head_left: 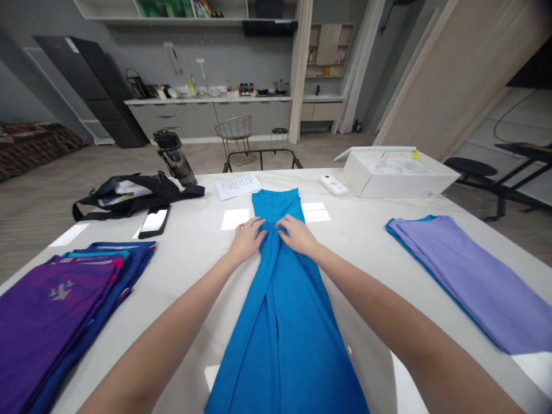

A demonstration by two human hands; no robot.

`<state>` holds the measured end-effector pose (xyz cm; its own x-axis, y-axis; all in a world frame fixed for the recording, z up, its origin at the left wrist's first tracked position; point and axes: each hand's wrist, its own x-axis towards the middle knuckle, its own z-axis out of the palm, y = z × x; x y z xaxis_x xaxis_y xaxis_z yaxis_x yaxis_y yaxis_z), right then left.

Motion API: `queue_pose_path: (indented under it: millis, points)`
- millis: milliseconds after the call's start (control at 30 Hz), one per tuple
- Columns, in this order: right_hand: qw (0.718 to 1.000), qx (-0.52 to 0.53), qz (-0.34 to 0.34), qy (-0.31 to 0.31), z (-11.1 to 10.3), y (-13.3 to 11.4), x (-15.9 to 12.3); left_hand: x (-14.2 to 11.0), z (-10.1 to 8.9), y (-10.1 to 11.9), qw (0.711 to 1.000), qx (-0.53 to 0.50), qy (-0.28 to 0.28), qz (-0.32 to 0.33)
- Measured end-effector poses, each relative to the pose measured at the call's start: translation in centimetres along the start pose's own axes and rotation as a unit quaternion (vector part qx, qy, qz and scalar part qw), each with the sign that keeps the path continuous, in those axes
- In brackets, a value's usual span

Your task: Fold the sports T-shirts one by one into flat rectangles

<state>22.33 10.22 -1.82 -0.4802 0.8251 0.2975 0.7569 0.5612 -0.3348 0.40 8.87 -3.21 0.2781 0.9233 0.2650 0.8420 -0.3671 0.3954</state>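
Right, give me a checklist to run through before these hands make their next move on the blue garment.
1. Both hands at the garment: ok. Left hand and right hand are at the blue garment, towards its far end.
2. Cloth smooth: not ok. A slanting fold runs from between the hands towards the wearer.
3. Near end fully in view: not ok. It runs out of the picture.
4. Firm grip: cannot tell. The fingertips' hold is unclear.
5. Phone apart from the garment: ok.
6. Lavender garment apart from it: ok, off to the right.
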Motion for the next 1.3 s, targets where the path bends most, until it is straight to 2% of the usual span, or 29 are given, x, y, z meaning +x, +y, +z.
queue_pose_path:
  millis: [133,300,467,633,767,900,1000,1067,1200,1300]
  points:
    - [0.993,0.013,-0.090,-0.080,-0.4,-5.1,-4.8,-7.3,-1.4,2.1,0.999,-0.017,0.008,-0.038]
    - [0.988,-0.034,-0.114,-0.102,-1.1,-9.9,-9.3,-15.6,-3.3,5.4,0.995,0.023,0.006,-0.096]
    - [0.983,-0.087,-0.116,-0.112,-1.3,-12.8,-11.8,-22.4,-5.0,9.4,0.989,0.099,-0.019,-0.109]
    - [0.975,-0.114,-0.147,-0.125,-0.8,-14.7,-12.9,-27.2,-5.4,12.2,0.976,0.169,-0.029,-0.135]
    - [0.969,-0.139,-0.159,-0.127,-0.2,-15.4,-13.4,-29.6,-5.5,13.1,0.971,0.180,0.000,-0.159]
    - [0.967,-0.159,-0.159,-0.121,0.0,-15.9,-13.4,-31.4,-5.8,12.8,0.964,0.203,0.025,-0.173]
    - [0.970,-0.149,-0.155,-0.118,-0.5,-16.3,-13.3,-32.2,-6.7,12.5,0.966,0.192,0.047,-0.166]
    - [0.976,-0.118,-0.145,-0.108,-1.5,-16.5,-13.3,-32.1,-7.7,12.8,0.972,0.157,0.083,-0.154]
    - [0.991,-0.040,-0.115,-0.047,-4.9,-15.7,-14.0,-30.3,-9.9,15.8,0.983,0.074,0.155,-0.069]
    - [0.997,0.006,-0.078,-0.011,-6.8,-13.9,-16.0,-28.3,-9.4,19.5,0.990,0.052,0.128,0.006]
